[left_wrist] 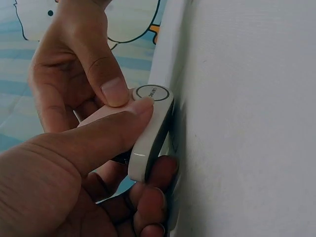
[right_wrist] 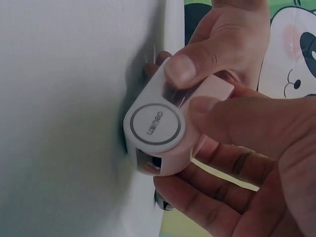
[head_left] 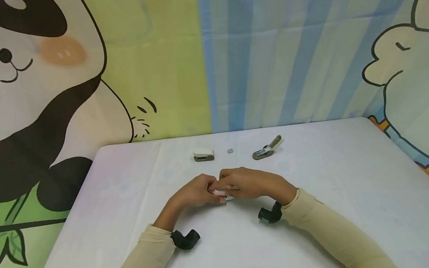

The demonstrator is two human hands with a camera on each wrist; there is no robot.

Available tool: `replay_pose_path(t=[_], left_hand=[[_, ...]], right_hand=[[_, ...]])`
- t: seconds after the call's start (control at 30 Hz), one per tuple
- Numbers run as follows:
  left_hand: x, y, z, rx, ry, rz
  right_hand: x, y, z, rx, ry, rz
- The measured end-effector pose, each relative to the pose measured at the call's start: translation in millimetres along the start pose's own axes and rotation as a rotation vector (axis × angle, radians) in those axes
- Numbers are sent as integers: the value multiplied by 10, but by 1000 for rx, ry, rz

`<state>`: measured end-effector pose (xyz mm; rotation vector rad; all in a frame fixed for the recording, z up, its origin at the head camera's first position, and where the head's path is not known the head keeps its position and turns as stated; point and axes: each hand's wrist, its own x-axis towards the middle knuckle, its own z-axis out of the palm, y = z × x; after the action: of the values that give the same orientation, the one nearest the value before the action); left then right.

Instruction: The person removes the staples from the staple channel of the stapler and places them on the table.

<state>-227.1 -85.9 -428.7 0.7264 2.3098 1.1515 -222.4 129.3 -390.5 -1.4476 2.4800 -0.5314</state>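
"One pink-and-white stapler (head_left: 220, 192) shows mid-table in our head view; held how?"

"Between left hand (head_left: 198, 191) and right hand (head_left: 250, 182); beyond, we see a closed stapler (head_left: 203, 155) left, an opened stapler (head_left: 264, 151) right."

"Our left-wrist view?"

"The left hand pinches its white half (left_wrist: 154, 133)."

"Our right-wrist view?"

"The right hand pinches its pink half (right_wrist: 217, 90)."

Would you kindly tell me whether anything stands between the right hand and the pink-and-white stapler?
Nothing visible does; the right hand grips the pink-and-white stapler directly, and the left hand holds it too.
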Motion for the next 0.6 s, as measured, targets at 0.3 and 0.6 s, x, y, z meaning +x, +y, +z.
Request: replay_pose_path(t=[0.3, 0.6], left_hand=[[-1, 34, 19, 22, -20, -6], [28, 57, -4, 7, -46, 13]], right_hand=[[13, -100, 34, -63, -1, 28], [-5, -119, 52, -72, 5, 21]])
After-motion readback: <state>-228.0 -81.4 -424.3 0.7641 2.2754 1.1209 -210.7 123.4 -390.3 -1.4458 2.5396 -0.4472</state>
